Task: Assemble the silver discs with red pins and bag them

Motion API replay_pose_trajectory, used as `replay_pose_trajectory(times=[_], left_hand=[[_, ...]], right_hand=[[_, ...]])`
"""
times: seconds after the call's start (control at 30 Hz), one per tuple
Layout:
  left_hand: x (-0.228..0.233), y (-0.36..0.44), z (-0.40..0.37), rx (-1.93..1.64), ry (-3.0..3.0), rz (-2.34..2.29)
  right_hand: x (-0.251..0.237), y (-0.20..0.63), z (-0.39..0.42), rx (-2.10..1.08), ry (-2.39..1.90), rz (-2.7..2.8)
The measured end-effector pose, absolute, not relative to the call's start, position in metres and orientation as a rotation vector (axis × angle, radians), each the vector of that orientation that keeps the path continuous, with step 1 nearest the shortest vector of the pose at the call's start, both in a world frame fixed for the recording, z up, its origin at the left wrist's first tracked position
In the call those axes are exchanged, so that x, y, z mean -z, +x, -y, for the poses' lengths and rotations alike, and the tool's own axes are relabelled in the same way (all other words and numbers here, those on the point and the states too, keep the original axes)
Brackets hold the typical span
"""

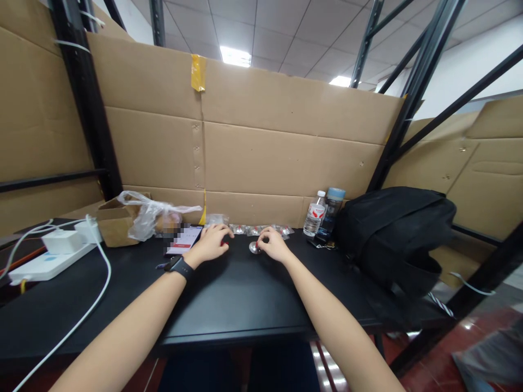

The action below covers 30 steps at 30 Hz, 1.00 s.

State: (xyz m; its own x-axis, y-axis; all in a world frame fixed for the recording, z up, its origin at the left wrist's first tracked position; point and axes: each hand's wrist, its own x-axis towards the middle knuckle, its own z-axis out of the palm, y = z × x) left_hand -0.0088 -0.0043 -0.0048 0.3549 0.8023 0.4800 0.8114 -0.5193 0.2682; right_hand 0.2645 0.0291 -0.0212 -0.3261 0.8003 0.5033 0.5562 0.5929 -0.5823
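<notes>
My right hand (274,245) has thumb and forefinger pinched on a small shiny round metal piece (254,248) with a bit of red at its edge, at or just above the black tabletop (245,294). My left hand (211,242), with a dark watch on the wrist, is open and palm down, its thumb and fingers apart. A small red thing (223,244) shows between them, mostly hidden. Beside that hand lies a phone (184,239) with a lit screen, partly blurred out. Behind both hands runs a row of small clear packets (255,230) with red and silver contents.
At left are a white power strip (53,264) with cables, a cardboard box (118,223) and a plastic bag (149,218). To the right stand a water bottle (314,216), a blue-lidded bottle (333,209) and a black backpack (396,234). Cardboard walls (265,158) enclose the back.
</notes>
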Motion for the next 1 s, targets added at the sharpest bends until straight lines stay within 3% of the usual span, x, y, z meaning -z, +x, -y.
replay_pose_trajectory(times=[0.23,0.4,0.6,1.0], left_hand=[[0.010,-0.044,-0.012,0.544,-2.784,1.449],[0.008,-0.037,-0.007,0.468,-2.697,1.496],[0.008,-0.020,0.002,0.443,-2.709,1.410],[0.015,0.009,0.015,0.401,-2.727,1.212]], right_hand=[[0.022,0.283,-0.041,-0.268,-1.235,2.128],[0.009,0.323,-0.043,-0.243,-1.345,2.188],[0.012,0.358,-0.049,-0.600,-1.432,2.285],[0.013,0.350,-0.047,-0.489,-1.411,2.161]])
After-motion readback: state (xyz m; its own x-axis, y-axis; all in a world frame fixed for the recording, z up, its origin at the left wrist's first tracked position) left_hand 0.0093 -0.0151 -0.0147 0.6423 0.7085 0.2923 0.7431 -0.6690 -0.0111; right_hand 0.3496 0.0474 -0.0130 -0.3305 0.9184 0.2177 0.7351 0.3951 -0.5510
